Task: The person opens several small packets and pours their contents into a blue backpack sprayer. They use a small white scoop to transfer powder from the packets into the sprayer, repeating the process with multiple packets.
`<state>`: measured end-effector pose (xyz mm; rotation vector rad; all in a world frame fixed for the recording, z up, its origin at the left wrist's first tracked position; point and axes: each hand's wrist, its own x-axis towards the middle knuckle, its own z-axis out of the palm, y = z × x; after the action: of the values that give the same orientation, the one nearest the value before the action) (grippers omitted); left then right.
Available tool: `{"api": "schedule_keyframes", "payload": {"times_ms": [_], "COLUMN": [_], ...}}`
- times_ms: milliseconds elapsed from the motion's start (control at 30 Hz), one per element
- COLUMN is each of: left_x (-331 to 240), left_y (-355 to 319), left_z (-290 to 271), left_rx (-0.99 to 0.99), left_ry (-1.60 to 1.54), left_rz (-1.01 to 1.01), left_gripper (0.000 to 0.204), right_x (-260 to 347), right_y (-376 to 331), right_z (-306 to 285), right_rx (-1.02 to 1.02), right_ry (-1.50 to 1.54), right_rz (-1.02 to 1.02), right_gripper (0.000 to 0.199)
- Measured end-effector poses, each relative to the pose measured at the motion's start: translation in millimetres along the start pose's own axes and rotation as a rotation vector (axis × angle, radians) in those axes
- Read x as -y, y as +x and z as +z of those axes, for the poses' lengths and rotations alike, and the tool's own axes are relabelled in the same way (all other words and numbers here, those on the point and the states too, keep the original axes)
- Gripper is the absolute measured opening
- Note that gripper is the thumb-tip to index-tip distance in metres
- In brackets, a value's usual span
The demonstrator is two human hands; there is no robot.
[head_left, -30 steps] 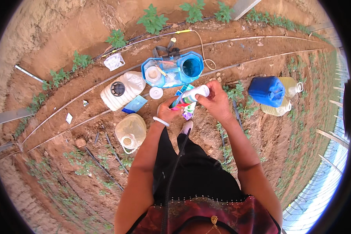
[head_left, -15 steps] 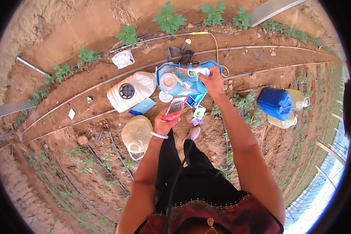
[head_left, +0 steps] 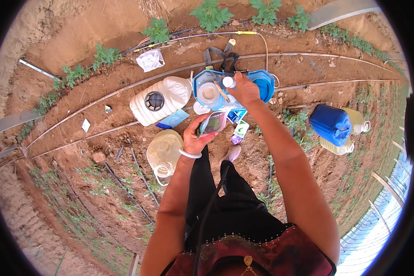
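The right hand [head_left: 244, 90] is over the tank [head_left: 268, 77], fingers wrapped around a white-capped bottle [head_left: 228, 83]; the farther fingertips are hidden. The left hand [head_left: 196, 138] is on the near side of the tank, thumb and fingers gripping a pouch [head_left: 215, 122], mouth open. The white jug [head_left: 161, 102] lies left of the tank; the blue can [head_left: 329, 124] stands to its right.

Handling: the bottle is probably light, stiff and slippery if wet; grip around the body, below the cap. The pouch is likely soft; hold the sides without squeezing, mouth upward.
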<state>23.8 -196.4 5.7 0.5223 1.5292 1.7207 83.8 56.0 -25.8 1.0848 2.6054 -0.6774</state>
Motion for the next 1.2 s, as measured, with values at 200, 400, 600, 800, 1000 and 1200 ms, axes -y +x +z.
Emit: {"api": "schedule_keyframes", "payload": {"times_ms": [200, 400, 600, 800, 1000, 1200], "left_x": [-5.2, -4.3, -11.6, -22.8, -24.0, -2.9], "left_y": [6.0, 4.7, 5.0, -1.1, -4.9, -16.1], "left_z": [8.3, 21.0, 46.5, 67.0, 95.3, 88.8], "left_rx": [0.029, 0.039, 0.219, 0.287, 0.405, 0.400], "left_ry": [0.086, 0.097, 0.357, 0.417, 0.379, 0.439], "left_rz": [0.070, -0.011, 0.161, 0.173, 0.130, -0.078], "left_gripper": [0.061, 0.060, 0.056, 0.058, 0.047, 0.043], "right_x": [-2.4, 29.9, 22.7, 1.3, -30.3, -61.5], "right_y": [-21.8, -119.5, -158.5, -180.3, -192.3, -203.1], "right_z": [-24.0, -123.9, -130.7, -123.5, -110.7, -127.1], "right_rx": [-0.154, -0.403, -0.320, -0.197, -0.226, -0.151], "right_ry": [0.208, 0.559, 0.058, 0.057, 0.150, 0.702], "right_rz": [-0.021, -0.419, -0.496, -0.379, -0.398, -0.219], "right_gripper": [0.031, 0.012, 0.012, 0.016, 0.017, 0.016]}}
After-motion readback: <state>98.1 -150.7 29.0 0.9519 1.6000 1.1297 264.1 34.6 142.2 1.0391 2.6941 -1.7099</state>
